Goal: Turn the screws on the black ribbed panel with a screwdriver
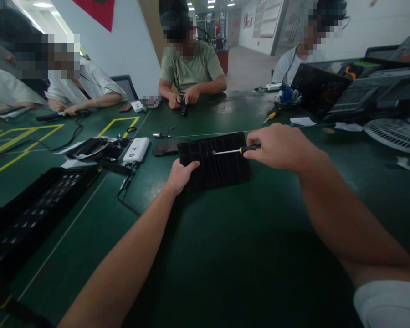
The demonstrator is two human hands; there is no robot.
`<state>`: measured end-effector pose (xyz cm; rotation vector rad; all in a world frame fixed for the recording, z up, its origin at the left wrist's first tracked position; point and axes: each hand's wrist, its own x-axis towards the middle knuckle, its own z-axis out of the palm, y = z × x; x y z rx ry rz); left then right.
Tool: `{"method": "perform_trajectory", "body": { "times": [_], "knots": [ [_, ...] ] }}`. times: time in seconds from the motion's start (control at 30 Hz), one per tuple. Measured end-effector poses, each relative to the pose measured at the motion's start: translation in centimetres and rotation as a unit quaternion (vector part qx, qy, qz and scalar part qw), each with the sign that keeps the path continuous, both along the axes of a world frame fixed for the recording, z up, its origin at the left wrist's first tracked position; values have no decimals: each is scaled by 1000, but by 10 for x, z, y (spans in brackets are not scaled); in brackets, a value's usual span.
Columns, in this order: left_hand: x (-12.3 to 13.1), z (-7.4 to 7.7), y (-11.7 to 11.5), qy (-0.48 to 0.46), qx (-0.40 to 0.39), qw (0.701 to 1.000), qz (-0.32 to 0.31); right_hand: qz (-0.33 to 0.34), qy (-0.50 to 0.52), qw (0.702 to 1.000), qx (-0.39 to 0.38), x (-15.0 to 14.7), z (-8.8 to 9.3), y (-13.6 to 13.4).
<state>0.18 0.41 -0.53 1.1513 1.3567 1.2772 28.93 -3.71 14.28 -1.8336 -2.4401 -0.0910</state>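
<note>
My left hand (183, 175) is closed on the left edge of a flat black ribbed panel (222, 171), thumb lying over its face. The panel is tilted up above the green table. My right hand (282, 146) grips the black and yellow handle of a screwdriver (228, 151). Its metal shaft points left across the panel, with the tip over the panel's upper middle. Something small shows at that tip, too small to make out. Just behind the panel's left corner lies a dark flat object (166, 147), partly blurred.
A white box with a cable (136, 150) and a long black tray (37, 209) are on the left. Small metal parts (161, 135) lie beyond the panel. Another screwdriver (271, 116), a bowl (287, 101) and a white fan grille (394, 136) stand right. Several people sit around the table.
</note>
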Motion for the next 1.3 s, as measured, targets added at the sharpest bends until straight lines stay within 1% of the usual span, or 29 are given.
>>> {"method": "perform_trajectory", "body": {
  "times": [0.23, 0.43, 0.8, 0.97, 1.3],
  "knots": [
    [0, -1, -1, -9, 0, 1000, 2, 5, -3, 1000, -2, 4, 2, 0],
    [0, 0, -1, -10, 2, 1000, 0, 9, 17, 999, 39, 10, 3, 2],
    [1, 0, -2, -11, 1, 1000, -1, -4, 25, 999, 23, 6, 4, 1],
    [0, 0, -1, -3, -1, 1000, 5, -3, 16, 999, 29, 4, 3, 0],
    [1, 0, -1, -16, 4, 1000, -3, -1, 11, 999, 33, 2, 2, -1]
  ]
}}
